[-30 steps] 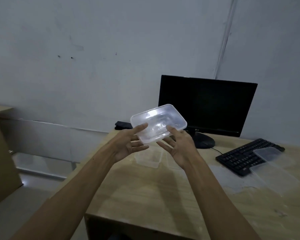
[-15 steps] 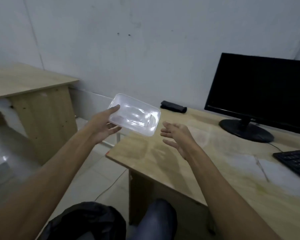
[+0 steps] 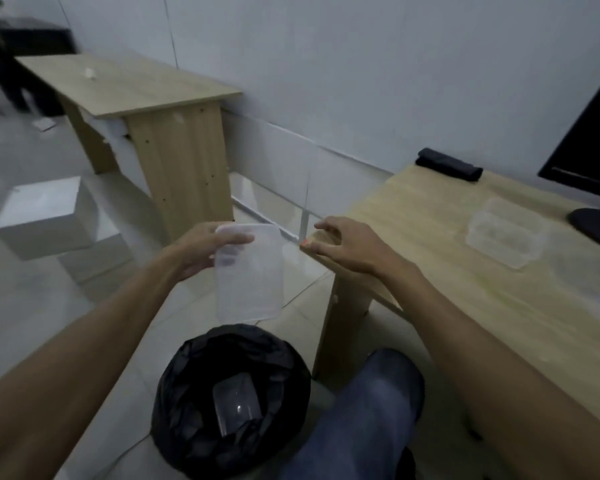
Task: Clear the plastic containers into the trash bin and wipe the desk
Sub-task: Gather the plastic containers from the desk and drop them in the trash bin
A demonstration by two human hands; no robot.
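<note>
Now, clear container (image 3: pixel 248 271) pinched in left hand (image 3: pixel 201 251) above trash bin (image 3: pixel 231 396); right hand (image 3: pixel 347 245) spread, empty.

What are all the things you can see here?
Held container: one, clear, in the left hand above the bin.
Bin: one, black bag lining, on the floor; a clear container lies inside.
Desk containers: clear, on the near desk; count unclear.
Near desk: one, light wood, at right.
Far desk: one, light wood, at left.
Monitor: one, black, far right.
Dark bundle: one, black, desk's back corner.
Boxes: two, white, on the floor.
Left hand: grips the container.
Right hand: open, at the desk corner.
Knee: blue jeans.
</note>
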